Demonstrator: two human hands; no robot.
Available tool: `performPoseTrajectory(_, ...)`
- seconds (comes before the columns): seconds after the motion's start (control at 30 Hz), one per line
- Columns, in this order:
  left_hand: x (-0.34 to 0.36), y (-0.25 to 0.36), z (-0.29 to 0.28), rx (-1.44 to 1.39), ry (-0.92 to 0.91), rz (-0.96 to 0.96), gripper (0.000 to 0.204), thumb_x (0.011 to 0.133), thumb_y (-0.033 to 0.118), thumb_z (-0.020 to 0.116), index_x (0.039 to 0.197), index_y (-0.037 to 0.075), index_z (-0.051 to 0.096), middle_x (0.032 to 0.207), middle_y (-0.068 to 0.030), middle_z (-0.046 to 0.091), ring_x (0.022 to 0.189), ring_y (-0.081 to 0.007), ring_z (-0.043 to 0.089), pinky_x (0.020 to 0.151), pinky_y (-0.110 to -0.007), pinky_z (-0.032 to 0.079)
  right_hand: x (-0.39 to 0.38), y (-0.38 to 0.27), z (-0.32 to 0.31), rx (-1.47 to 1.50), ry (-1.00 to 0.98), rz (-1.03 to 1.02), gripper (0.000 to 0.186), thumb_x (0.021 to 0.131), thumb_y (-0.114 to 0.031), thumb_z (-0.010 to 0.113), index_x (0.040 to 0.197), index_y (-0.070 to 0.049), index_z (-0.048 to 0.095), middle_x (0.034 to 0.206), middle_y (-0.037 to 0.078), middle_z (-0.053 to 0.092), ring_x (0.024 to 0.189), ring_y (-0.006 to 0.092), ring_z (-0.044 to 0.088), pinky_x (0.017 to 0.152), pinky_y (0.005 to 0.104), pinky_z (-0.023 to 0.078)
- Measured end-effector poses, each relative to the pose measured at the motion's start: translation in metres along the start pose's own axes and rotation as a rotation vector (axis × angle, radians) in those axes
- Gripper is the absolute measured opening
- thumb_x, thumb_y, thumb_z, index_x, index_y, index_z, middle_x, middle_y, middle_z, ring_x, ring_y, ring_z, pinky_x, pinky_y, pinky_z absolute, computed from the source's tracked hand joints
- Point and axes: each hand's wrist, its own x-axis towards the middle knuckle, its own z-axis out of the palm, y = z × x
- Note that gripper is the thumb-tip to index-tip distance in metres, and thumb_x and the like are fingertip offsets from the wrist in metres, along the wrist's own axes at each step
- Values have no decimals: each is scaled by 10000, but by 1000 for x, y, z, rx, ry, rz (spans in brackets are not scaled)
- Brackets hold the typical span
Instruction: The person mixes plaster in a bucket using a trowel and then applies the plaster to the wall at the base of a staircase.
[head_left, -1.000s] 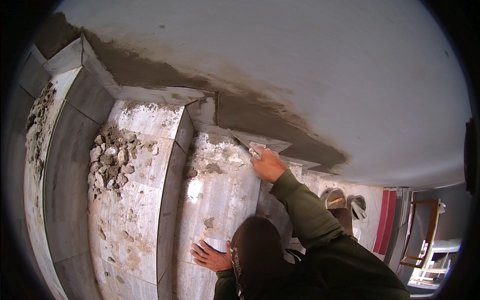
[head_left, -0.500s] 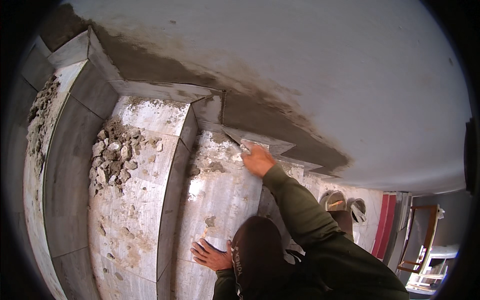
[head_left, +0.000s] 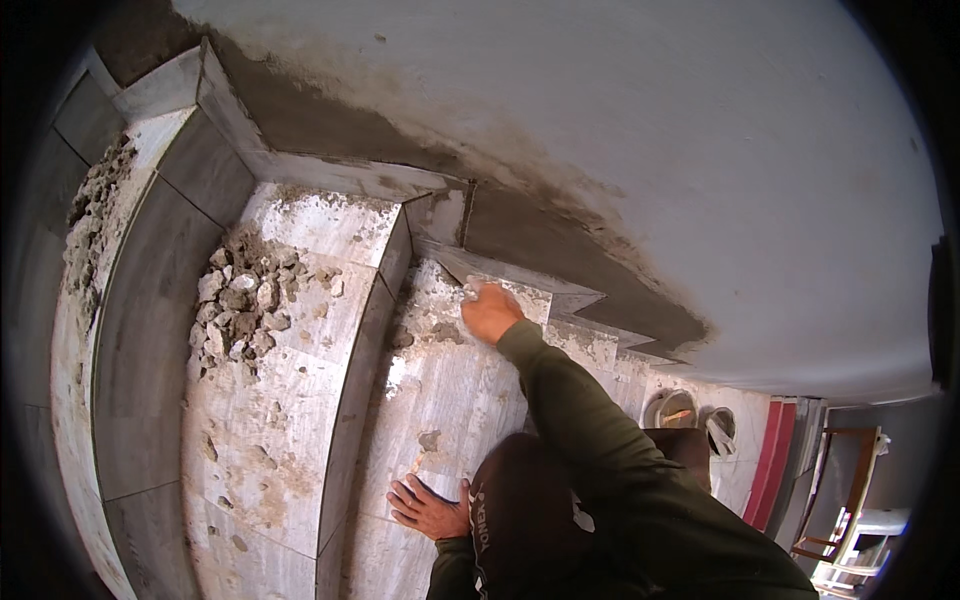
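Item, nearest: your left hand [head_left: 428, 508], fingers spread flat on the pale mortar-flecked marble stair tread [head_left: 455, 400], grasping nothing; unchanged since the earlier frames.

Item: your right hand [head_left: 490, 312], green-sleeved arm outstretched, clenched at the tread's far edge beside the grey skirting tile [head_left: 505, 272]. What it grips is hidden; a second ago a thin tool showed there. It has shifted left along the wall.

Item: heap of grey mortar rubble [head_left: 240, 295] on the next step up, well apart from both hands.

Item, farthest: white plastered wall [head_left: 620, 130].
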Motion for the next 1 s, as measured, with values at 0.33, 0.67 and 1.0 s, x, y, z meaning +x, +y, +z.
performPoseTrajectory(0.33, 1, -4, 3, -38, 27, 3, 941, 701, 697, 498, 1339, 32, 306, 1401, -227, 248, 1308, -435, 171, 1020, -595, 129, -5, -1, -2, 227, 61, -267, 478, 820, -181, 485, 1268, -18, 456, 1232, 219, 506, 1173, 312, 466, 990, 323, 339)
performPoseTrajectory(0.67, 0, -4, 0, -34, 19, 2, 916, 735, 673, 486, 1352, 28, 281, 1414, -225, 225, 1321, -421, 145, 1027, -581, 122, -34, -4, -29, 381, 64, -290, 476, 810, -180, 486, 1245, 13, 464, 1248, 230, 487, 1196, 315, 443, 1006, 338, 321)
performPoseTrajectory(1.0, 2, -6, -3, -36, -11, -10, 921, 734, 666, 495, 1353, 22, 272, 1419, -229, 213, 1326, -422, 132, 1031, -582, 111, -46, -5, -35, 659, 60, -334, 469, 832, -148, 501, 1267, 16, 444, 1250, 218, 497, 1164, 259, 479, 978, 306, 342)
